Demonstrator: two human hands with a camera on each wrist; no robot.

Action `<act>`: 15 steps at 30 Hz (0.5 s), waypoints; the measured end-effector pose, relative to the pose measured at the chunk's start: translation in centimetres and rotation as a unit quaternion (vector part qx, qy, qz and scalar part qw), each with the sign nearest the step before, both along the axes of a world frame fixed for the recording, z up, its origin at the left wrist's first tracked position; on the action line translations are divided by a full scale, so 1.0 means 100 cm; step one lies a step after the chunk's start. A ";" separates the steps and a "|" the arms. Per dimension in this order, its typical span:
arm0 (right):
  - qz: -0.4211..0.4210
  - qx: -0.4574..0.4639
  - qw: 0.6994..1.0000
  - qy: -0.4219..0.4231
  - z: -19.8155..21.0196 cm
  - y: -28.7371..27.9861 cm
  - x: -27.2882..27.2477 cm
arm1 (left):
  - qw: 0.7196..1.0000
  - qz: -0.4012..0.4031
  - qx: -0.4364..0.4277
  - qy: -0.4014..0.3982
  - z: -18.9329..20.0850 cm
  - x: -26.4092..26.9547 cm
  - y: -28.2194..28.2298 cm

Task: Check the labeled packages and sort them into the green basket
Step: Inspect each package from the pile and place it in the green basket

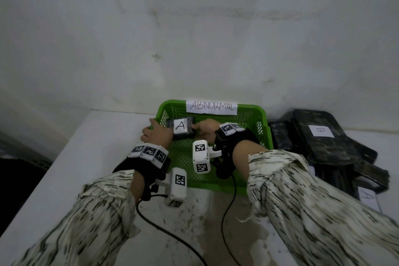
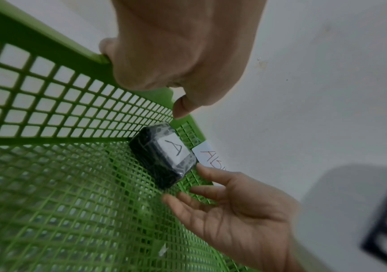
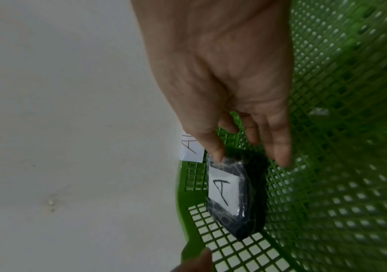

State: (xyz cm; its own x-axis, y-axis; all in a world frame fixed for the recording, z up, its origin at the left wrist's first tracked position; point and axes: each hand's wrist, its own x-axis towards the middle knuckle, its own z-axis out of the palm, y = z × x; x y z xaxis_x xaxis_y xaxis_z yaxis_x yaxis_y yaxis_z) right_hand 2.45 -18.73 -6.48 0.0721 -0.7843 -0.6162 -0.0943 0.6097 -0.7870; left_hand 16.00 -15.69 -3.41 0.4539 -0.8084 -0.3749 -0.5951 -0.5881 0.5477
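Loosely spread, the right hand (image 3: 229,77) touches an upper corner of the package marked A (image 1: 181,128) with one fingertip (image 3: 217,154), gripping nothing. Left hand (image 2: 178,51) curls over the green basket (image 1: 262,114) rim. That package lies inside the basket's far left corner, below its ABNORMAL label (image 1: 211,106); more dark packages (image 1: 323,142) are piled beside the basket's right wall.

So the backdrop is mostly a plain whitish wall (image 1: 194,28), pretty scuffed, with a few faint stains and small dark marks. It meets a white tabletop (image 1: 90,149) that runs off toward the lower left. The near part of that surface (image 1: 207,222) looks worn, with brownish blotchy patches. Off the left edge there's a dark area (image 1: 15,190) below the table, too dim to make out. Lighting is flat and dull, with soft shadows only.
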 end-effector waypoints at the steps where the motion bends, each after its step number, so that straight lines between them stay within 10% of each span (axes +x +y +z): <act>1: -0.010 -0.011 1.000 0.016 0.004 0.003 -0.002 | 1.000 -0.004 -0.005 -0.003 0.001 0.000 0.001; 8: -0.128 -0.289 0.918 0.241 0.031 0.028 -0.076 | 0.992 -0.122 -0.019 -0.034 0.022 -0.041 0.014; 15: -0.059 -0.229 0.862 0.449 0.017 0.049 -0.182 | 0.955 -0.286 0.008 0.073 0.016 -0.141 0.032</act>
State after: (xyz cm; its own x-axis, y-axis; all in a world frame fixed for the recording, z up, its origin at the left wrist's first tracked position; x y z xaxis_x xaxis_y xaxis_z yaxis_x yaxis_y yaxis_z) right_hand -15.80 -13.78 -4.80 -0.3701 -0.9290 -0.0060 -0.7488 0.3021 -0.5899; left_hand 1.88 -12.45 -1.79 -0.1186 -0.9019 -0.4154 -0.7404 -0.1984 0.6422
